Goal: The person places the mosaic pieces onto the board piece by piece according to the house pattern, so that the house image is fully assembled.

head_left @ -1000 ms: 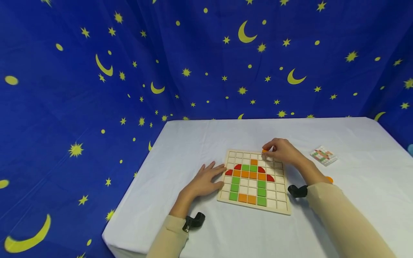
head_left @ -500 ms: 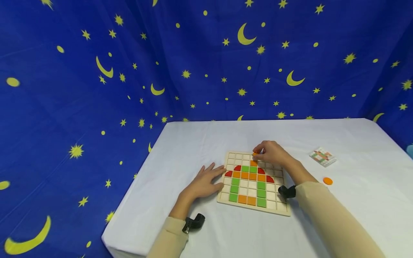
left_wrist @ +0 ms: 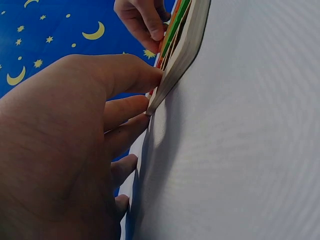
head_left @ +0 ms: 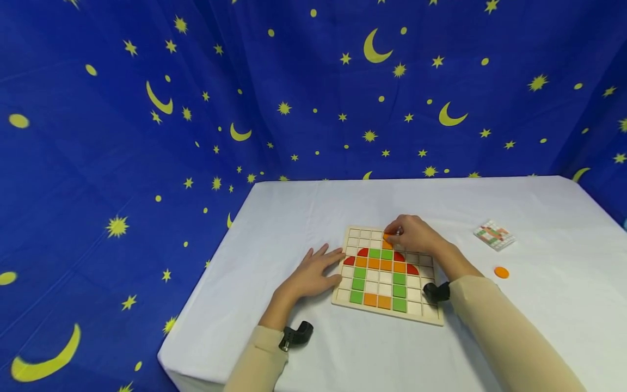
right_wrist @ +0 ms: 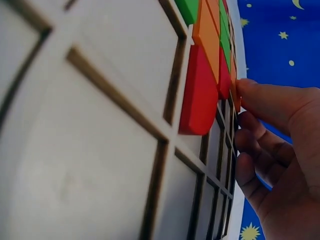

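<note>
A wooden grid board lies on the table, bearing green, orange and red pieces in its squares. At its far edge my right hand pinches an orange round piece between thumb and fingers, just behind an orange square. The right wrist view shows the thumb of that hand against orange at the far end of the board; its other fingers are loosely bent. My left hand has its fingers spread, and its thumb and fingertips touch the board's left edge, as the left wrist view also shows.
To the board's right, a single orange disc lies on the white tablecloth. Beyond it is a small pattern card printed with a coloured grid. A blue star-and-moon curtain hangs behind and left of the table.
My right hand has moved left along the board's far edge, carrying the orange piece to the column of the orange square. The disc on the table has come into full view. My left hand stays put.
</note>
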The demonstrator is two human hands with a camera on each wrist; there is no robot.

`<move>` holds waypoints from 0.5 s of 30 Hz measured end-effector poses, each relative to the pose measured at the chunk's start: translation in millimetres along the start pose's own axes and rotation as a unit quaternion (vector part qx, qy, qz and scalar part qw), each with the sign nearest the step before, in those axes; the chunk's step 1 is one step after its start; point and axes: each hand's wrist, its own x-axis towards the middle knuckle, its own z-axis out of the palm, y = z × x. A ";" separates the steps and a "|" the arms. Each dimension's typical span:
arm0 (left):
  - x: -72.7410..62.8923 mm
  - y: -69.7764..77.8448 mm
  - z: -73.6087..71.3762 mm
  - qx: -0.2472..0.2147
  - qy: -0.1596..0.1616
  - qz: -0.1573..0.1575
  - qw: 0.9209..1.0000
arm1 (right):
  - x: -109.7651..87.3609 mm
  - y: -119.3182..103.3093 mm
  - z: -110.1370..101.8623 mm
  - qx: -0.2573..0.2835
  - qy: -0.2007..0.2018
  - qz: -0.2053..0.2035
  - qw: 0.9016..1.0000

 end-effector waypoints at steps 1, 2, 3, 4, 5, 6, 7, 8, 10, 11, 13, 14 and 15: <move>-0.1 0.2 -0.3 0.000 -0.002 -0.002 1.000 | 0.1 0.1 0.0 0.000 0.001 0.000 1.000; -0.2 0.5 -0.6 0.000 -0.002 -0.002 1.000 | 0.4 0.5 0.2 -0.002 0.002 -0.001 1.000; -0.4 0.8 -0.9 0.000 -0.002 -0.002 1.000 | 0.5 1.0 0.3 -0.003 0.003 -0.001 1.000; -0.4 0.9 -0.9 0.000 -0.003 -0.003 1.000 | 0.5 1.0 0.4 -0.005 0.004 -0.001 1.000; -0.3 0.9 -0.8 0.001 -0.003 -0.002 1.000 | 0.5 1.0 0.4 -0.006 0.005 -0.003 1.000; -0.2 0.8 -0.7 0.001 -0.003 -0.002 1.000 | 0.5 0.7 0.1 -0.008 0.007 -0.003 1.000; -0.1 0.6 -0.5 0.002 -0.003 -0.002 1.000 | 0.4 0.3 -0.1 -0.010 0.010 -0.003 1.000; 0.0 0.3 -0.2 0.003 -0.002 -0.002 1.000 | 0.4 0.0 -0.3 -0.012 0.012 -0.003 1.000; 0.3 -0.2 0.2 0.005 -0.003 -0.004 1.000 | 0.0 -1.0 -0.7 -0.013 0.016 -0.003 1.000; 0.3 -0.4 0.3 0.006 -0.003 -0.003 1.000 | -0.1 -1.1 -1.0 -0.014 0.016 -0.006 1.000; 0.3 -0.5 0.4 0.006 -0.004 -0.005 1.000 | -0.3 -1.4 -1.3 -0.014 0.016 -0.003 1.000; 0.3 -0.5 0.2 0.006 -0.004 -0.005 1.000 | -0.6 -1.3 -1.7 -0.013 0.014 -0.002 1.000; 0.2 -0.4 0.0 0.006 -0.005 -0.006 1.000 | -0.9 -1.1 -2.1 -0.012 0.013 0.001 1.000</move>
